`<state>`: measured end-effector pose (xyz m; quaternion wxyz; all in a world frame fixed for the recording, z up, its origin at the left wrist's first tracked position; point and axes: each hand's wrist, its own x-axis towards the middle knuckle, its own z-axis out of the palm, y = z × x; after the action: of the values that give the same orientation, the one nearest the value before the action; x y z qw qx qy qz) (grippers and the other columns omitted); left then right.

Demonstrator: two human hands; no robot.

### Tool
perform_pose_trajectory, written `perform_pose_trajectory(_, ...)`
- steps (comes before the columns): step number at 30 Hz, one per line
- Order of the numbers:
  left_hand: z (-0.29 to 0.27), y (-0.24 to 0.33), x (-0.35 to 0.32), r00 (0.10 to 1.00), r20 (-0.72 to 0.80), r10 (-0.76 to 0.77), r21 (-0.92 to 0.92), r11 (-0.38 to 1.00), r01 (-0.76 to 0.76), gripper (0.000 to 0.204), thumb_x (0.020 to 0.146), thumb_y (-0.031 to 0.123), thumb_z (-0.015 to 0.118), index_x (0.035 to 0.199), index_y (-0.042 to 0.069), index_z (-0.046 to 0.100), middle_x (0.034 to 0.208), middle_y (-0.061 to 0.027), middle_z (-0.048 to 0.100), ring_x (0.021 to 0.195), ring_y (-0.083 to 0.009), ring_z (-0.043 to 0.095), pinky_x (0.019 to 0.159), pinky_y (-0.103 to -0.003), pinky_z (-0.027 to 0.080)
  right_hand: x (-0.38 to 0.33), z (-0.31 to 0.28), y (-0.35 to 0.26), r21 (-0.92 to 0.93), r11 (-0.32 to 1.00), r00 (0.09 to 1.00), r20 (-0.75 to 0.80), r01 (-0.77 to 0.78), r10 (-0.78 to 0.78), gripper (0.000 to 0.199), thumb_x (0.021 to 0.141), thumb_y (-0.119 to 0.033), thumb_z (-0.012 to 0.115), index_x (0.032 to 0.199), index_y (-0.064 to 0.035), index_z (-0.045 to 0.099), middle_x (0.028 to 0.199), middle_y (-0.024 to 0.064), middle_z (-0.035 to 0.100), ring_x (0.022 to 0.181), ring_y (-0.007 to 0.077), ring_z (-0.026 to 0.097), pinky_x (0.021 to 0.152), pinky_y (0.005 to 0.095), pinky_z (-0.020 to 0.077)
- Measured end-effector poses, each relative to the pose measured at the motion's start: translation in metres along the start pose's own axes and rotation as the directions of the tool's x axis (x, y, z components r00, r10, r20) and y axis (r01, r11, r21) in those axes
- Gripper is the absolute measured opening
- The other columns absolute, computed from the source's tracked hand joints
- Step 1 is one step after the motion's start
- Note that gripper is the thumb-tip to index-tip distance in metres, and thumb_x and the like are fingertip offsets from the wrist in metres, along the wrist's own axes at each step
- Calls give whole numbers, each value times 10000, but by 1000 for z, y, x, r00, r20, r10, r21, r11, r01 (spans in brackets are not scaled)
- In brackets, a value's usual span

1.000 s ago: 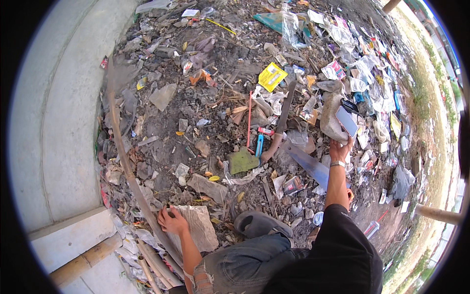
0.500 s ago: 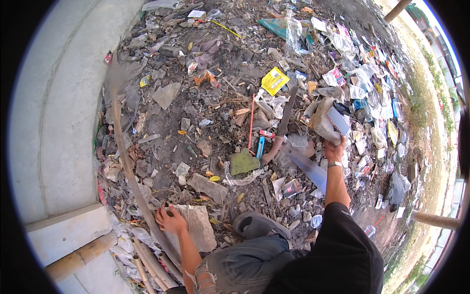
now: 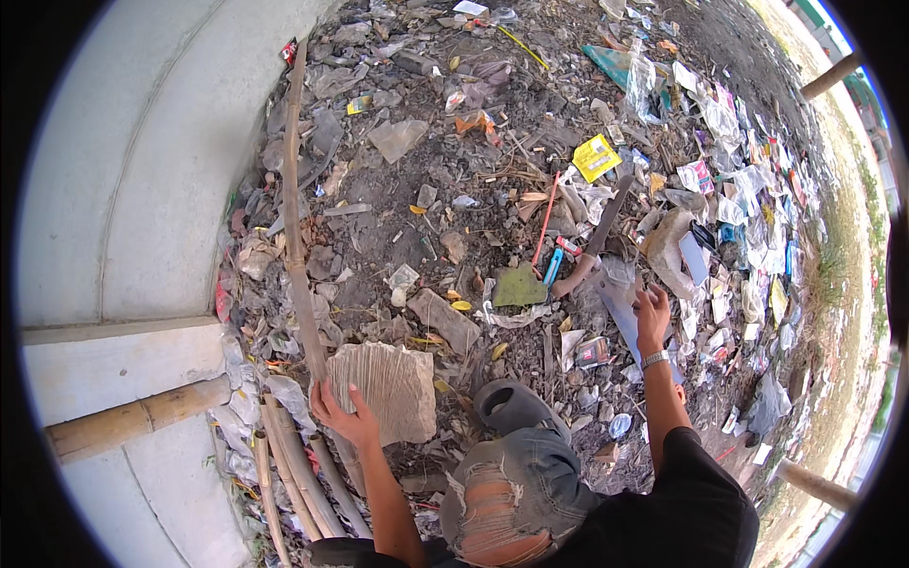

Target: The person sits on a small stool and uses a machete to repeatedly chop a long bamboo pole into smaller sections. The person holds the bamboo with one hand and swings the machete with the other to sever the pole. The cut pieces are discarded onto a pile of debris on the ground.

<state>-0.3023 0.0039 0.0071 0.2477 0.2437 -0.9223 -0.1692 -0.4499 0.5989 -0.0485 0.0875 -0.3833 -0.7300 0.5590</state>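
right hand (image 3: 651, 312) lowered | fingers' grip unclear, on plastic scrap (image 3: 620, 305) | left hand (image 3: 343, 417) spread on slab (image 3: 386, 386)

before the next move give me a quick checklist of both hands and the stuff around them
1. Left hand on the flat grey slab: ok, palm rests on its lower left edge.
2. Left hand's grip closed on the slab: cannot tell, fingers look spread.
3. Right hand on something: ok, fingers pinch a pale plastic sheet.
4. Sheet free of the litter: cannot tell, its lower part lies among scraps.
5. Long bamboo pole clear of the left hand: not ok, it passes right beside the hand.
6. Footing: ok, grey sandal sits flat on the ground.
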Motion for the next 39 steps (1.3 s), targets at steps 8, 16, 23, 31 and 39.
perform_pose_trajectory(8, -117, -98, -114, 817, 238, -525, 481, 795, 370, 760, 940, 513, 689, 1476, 3, 516, 1492, -287, 505, 1376, -469, 472, 1071, -628, 379, -148, 140, -19, -341, 763, 759, 586, 549, -284, 379, 808, -159, 787, 1155, -44, 686, 1175, 194, 636, 912, 299, 724, 863, 411, 567)
perform_pose_trajectory(16, -107, -91, -121, 865, 407, -295, 209, 951, 226, 692, 951, 348, 705, 1469, -30, 448, 1166, -341, 667, 1039, -523, 654, 928, -561, 510, -216, 138, -58, -60, 674, 399, 843, 736, -361, 327, 839, -125, 767, 1142, -33, 685, 1189, 208, 620, 921, 317, 716, 833, 417, 581)
perform_pose_trajectory(23, -249, -72, -135, 897, 365, -249, 290, 946, 145, 652, 937, 310, 708, 1443, -24, 466, 1161, -345, 671, 1036, -511, 660, 880, -576, 519, -278, 7, -55, 2, 667, 407, 791, 745, -457, 279, 835, -148, 762, 1099, -69, 717, 1045, 171, 669, 855, 309, 721, 791, 423, 575)
perform_pose_trajectory(31, -508, -74, -221, 917, 345, -202, 493, 870, 6, 592, 938, 319, 710, 1423, 42, 514, 1154, -303, 687, 1042, -496, 664, 886, -567, 525, -318, -166, 16, -181, 555, 399, 866, 812, -302, 326, 801, -177, 782, 1104, -69, 735, 1006, 206, 699, 865, 358, 714, 788, 438, 577)
perform_pose_trajectory(39, -609, -97, -348, 922, 329, -206, 524, 852, 3, 574, 978, 355, 661, 1458, 88, 493, 1213, -221, 681, 954, -426, 698, 783, -527, 549, -274, -217, 24, -82, 213, 129, 967, 974, -218, 367, 809, -183, 797, 1149, -69, 721, 1062, 193, 711, 896, 323, 726, 777, 409, 578)
